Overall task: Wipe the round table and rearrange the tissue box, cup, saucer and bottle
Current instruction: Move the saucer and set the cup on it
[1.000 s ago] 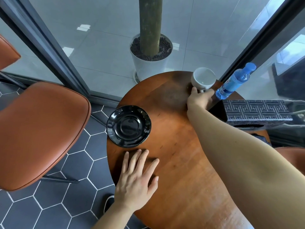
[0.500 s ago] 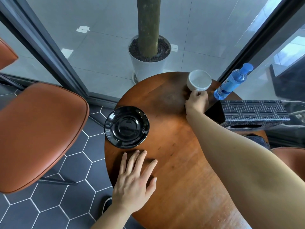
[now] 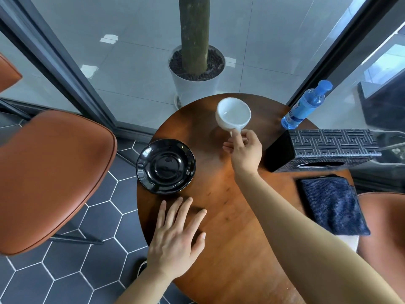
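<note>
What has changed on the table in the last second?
The right hand has lifted the cup by its handle off the table and carried it left, toward the saucer. The left hand stays flat on the table; saucer, bottle and tissue box have not moved.

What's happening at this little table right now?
A person is tidying a round wooden table. The right hand pinches the handle of a white cup, held tilted and seemingly just off the tabletop. The left hand rests flat on the table near a black saucer. A water bottle, patterned tissue box and folded blue cloth sit along the right side.
</note>
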Demonstrator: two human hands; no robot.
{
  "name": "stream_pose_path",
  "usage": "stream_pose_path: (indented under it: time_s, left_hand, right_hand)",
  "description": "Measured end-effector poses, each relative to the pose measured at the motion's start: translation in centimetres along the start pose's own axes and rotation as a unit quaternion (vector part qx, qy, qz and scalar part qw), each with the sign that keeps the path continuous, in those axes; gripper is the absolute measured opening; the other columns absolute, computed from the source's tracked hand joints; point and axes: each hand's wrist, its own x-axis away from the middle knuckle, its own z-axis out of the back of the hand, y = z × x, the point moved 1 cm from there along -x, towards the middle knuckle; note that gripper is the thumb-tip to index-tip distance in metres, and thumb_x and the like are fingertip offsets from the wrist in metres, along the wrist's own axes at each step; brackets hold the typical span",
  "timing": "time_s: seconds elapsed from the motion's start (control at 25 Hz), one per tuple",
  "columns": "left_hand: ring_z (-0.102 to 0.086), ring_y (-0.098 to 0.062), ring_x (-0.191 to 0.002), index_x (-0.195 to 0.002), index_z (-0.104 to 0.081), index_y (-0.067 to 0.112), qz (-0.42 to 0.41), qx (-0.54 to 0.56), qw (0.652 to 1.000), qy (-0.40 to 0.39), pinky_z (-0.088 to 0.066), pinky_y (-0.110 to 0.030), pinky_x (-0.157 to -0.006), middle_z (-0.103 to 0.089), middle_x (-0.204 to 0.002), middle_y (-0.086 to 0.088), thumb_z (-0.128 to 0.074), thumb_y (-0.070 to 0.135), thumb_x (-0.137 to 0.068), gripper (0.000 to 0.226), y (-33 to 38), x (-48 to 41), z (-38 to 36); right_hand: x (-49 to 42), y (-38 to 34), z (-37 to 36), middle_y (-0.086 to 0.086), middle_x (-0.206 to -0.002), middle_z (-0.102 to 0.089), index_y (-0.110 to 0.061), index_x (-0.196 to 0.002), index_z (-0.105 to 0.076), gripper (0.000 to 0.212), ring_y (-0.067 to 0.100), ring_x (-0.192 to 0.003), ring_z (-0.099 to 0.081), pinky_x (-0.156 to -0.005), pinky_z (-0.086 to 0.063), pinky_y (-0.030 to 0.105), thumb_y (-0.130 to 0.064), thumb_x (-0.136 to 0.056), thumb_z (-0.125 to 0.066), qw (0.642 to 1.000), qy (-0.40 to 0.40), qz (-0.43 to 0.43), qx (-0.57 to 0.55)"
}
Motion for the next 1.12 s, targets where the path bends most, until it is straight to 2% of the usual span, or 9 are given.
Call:
stream_pose_path:
  time_s: [0.12, 0.24, 0.4, 0.52, 0.64, 0.8, 1.12]
  left_hand:
    - [-0.040, -0.036, -0.143, -0.139, -0.056, 0.030, -0.002, -0.001, 1.000, 0.001, -0.026, -0.064, -0.117, -0.048, -0.151, -0.013, -0.055, 0.046, -0.094, 0.048, 0.1, 0.0, 0.1]
    - [-0.039, -0.035, -0.144, -0.139, -0.055, 0.030, 0.000, -0.002, 1.000, -0.001, -0.026, -0.064, -0.117, -0.048, -0.152, -0.013, -0.053, 0.047, -0.095, 0.047, 0.1, 0.0, 0.2]
    - [-0.039, -0.034, -0.144, -0.137, -0.056, 0.028, 0.007, 0.004, 1.000, 0.003, -0.026, -0.064, -0.117, -0.048, -0.151, -0.012, -0.052, 0.048, -0.096, 0.046, 0.1, 0.1, 0.2]
    - [-0.042, -0.034, -0.142, -0.135, -0.057, 0.027, 0.012, 0.002, 1.000, 0.012, -0.025, -0.066, -0.116, -0.050, -0.149, -0.012, -0.054, 0.047, -0.094, 0.046, 0.2, 0.1, 0.3]
    - [-0.045, -0.034, -0.139, -0.133, -0.058, 0.026, 0.020, 0.000, 1.000, 0.023, -0.025, -0.067, -0.116, -0.052, -0.146, -0.013, -0.055, 0.044, -0.094, 0.043, 0.2, 0.1, 0.4]
    - [-0.044, -0.032, -0.140, -0.135, -0.057, 0.026, 0.024, -0.002, 0.999, 0.020, -0.025, -0.065, -0.117, -0.052, -0.146, -0.013, -0.052, 0.044, -0.096, 0.043, 0.1, 0.2, 0.2]
    - [-0.045, -0.033, -0.138, -0.137, -0.056, 0.024, 0.020, -0.008, 0.999, 0.027, -0.028, -0.065, -0.115, -0.053, -0.144, -0.015, -0.052, 0.040, -0.096, 0.045, 0.0, 0.2, 0.0]
  right_hand:
    - [2.5, -0.4, 0.6, 0.020, -0.080, -0.072, -0.005, -0.091, -0.065, 0.025, 0.031, -0.075, -0.075, -0.073, -0.065, 0.043, -0.029, -0.099, -0.064, 0.998, -0.042, -0.010, -0.054]
    - [4.8, -1.0, 1.3, 0.023, -0.082, -0.071, -0.003, -0.093, -0.066, 0.023, 0.037, -0.076, -0.073, -0.067, -0.063, 0.039, -0.025, -0.101, -0.063, 0.995, -0.085, 0.002, -0.061]
    - [7.4, -1.2, 0.8, 0.018, -0.079, -0.072, 0.000, -0.095, -0.067, 0.021, 0.032, -0.069, -0.073, -0.065, -0.063, 0.037, -0.019, -0.101, -0.061, 0.985, -0.164, -0.001, -0.052]
    - [8.7, -0.9, -0.1, 0.014, -0.078, -0.072, -0.004, -0.094, -0.068, 0.015, 0.026, -0.067, -0.073, -0.063, -0.061, 0.032, -0.016, -0.101, -0.062, 0.974, -0.221, -0.001, -0.043]
    - [9.6, -0.2, -1.1, 0.015, -0.083, -0.074, -0.007, -0.095, -0.069, 0.015, 0.024, -0.071, -0.075, -0.066, -0.063, 0.035, -0.020, -0.100, -0.064, 0.965, -0.262, 0.013, 0.001]
    - [10.3, 0.6, -2.2, 0.007, -0.078, -0.074, -0.006, -0.096, -0.068, 0.020, 0.021, -0.069, -0.075, -0.069, -0.065, 0.041, -0.025, -0.100, -0.063, 0.955, -0.288, 0.020, 0.068]
    - [10.5, 1.3, -2.5, 0.006, -0.076, -0.073, -0.010, -0.093, -0.066, 0.022, 0.016, -0.063, -0.073, -0.068, -0.063, 0.036, -0.031, -0.101, -0.062, 0.944, -0.290, 0.061, 0.144]
